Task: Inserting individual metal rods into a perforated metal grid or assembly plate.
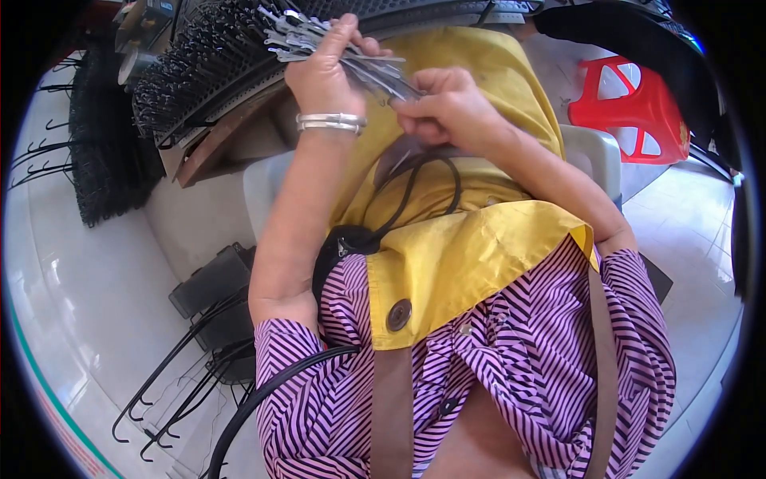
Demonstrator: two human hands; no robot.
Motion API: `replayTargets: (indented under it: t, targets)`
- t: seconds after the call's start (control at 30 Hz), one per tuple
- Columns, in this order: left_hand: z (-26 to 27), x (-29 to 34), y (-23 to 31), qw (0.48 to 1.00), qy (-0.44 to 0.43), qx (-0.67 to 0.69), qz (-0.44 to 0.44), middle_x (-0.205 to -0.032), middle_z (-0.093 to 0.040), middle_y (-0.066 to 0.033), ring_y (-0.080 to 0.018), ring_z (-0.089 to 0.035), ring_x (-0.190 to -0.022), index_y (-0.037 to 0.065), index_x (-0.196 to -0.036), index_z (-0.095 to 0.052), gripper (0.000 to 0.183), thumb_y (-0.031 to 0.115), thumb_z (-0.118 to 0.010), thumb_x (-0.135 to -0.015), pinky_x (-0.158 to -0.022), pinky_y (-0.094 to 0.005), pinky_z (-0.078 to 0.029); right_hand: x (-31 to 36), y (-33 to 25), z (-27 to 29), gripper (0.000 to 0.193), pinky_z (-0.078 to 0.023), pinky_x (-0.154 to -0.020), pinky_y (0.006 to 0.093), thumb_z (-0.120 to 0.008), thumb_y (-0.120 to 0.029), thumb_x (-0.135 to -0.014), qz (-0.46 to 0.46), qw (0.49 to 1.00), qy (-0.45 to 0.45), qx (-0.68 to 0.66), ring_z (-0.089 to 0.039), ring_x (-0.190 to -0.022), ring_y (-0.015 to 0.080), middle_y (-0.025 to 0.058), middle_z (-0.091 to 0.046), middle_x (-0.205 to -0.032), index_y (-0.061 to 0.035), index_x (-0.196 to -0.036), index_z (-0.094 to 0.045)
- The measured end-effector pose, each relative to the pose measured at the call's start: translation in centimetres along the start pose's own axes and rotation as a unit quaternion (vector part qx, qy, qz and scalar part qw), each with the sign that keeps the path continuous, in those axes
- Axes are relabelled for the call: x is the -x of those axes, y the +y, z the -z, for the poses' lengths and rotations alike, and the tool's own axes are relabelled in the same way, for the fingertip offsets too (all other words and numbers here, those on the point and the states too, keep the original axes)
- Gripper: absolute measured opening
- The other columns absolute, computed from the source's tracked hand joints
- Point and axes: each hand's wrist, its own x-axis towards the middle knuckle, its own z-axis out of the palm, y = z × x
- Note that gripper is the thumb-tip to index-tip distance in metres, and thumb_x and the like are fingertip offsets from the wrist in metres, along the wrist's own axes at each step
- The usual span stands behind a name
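Note:
My left hand [323, 78], with silver bangles [331, 122] at its wrist, is closed around a bundle of thin silvery metal pieces [294, 38]. Their flattened, shaped ends fan out past the hand at the upper left, and the slim shanks slant down to the right. At that lower end my right hand [448, 105] pinches with thumb and bent fingers on the tips of the metal pieces. How many it grips is hidden by the fingers and some blur. Both hands are above my lap, over a yellow apron [479, 68].
A dark perforated rack [199, 80] densely filled with black metal parts stands at the upper left. Black hooks [48, 148] hang at far left; more hooked rods [171, 359] lie lower left. A red plastic stool [630, 112] and another person's dark sleeve [614, 36] are at upper right.

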Motion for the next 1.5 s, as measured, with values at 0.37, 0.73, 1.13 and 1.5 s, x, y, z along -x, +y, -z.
replayTargets:
  t: [0.37, 0.73, 1.13, 1.5]
  targets:
    - [2.3, -0.4, 1.6, 0.999, -0.002, -0.03, -0.021, -0.059, -0.042, -0.0022, -0.0139, -0.037, -0.049, 0.007, -0.067, -0.044, 0.014, 0.008, -0.054, -0.077, -0.051, -0.0328, -0.035, -0.7, 1.2, 1.6, 0.024, -0.044, -0.053, 0.0222, -0.066, -0.007, -0.066, 0.038, 0.977, -0.089, 0.192, -0.055, -0.06, 0.0112, 0.0074, -0.059, -0.065, 0.0066, -0.083, -0.056]
    - [3.6, 1.5, 3.2, 0.993, 0.054, -0.103, -0.024, -0.057, -0.044, -0.0048, -0.014, -0.041, -0.041, 0.003, -0.072, -0.044, 0.011, 0.008, -0.053, -0.077, -0.038, -0.0291, -0.036, -0.9, 3.3, 1.4, 0.009, -0.043, -0.06, 0.0298, -0.06, -0.005, -0.067, 0.193, 0.865, -0.103, 0.452, -0.056, -0.065, 0.0228, 0.0121, -0.057, -0.068, -0.0006, -0.074, -0.056]
    - [1.2, 3.0, 2.2, 0.985, -0.036, -0.132, 0.109, -0.057, -0.046, -0.0037, -0.0109, -0.043, -0.04, 0.004, -0.079, -0.048, 0.012, 0.01, -0.058, -0.076, -0.037, -0.0251, -0.037, 1.4, -4.7, 4.8, 0.009, -0.044, -0.052, 0.0204, -0.052, -0.004, -0.079, 0.134, 0.961, 0.072, 0.232, -0.054, -0.057, 0.0095, 0.0058, -0.057, -0.065, 0.0016, -0.073, -0.055]
    - [0.3, 1.6, -0.7, 0.949, -0.1, -0.189, 0.232, -0.056, -0.046, -0.0022, -0.0096, -0.042, -0.038, 0.004, -0.081, -0.048, 0.013, 0.012, -0.058, -0.076, -0.035, -0.0233, -0.035, -3.4, -12.1, 3.8, 0.005, -0.045, -0.051, 0.0201, -0.054, -0.002, -0.078, 0.349, 0.833, 0.313, 0.292, -0.054, -0.056, 0.0093, 0.0068, -0.058, -0.068, 0.0033, -0.078, -0.056]
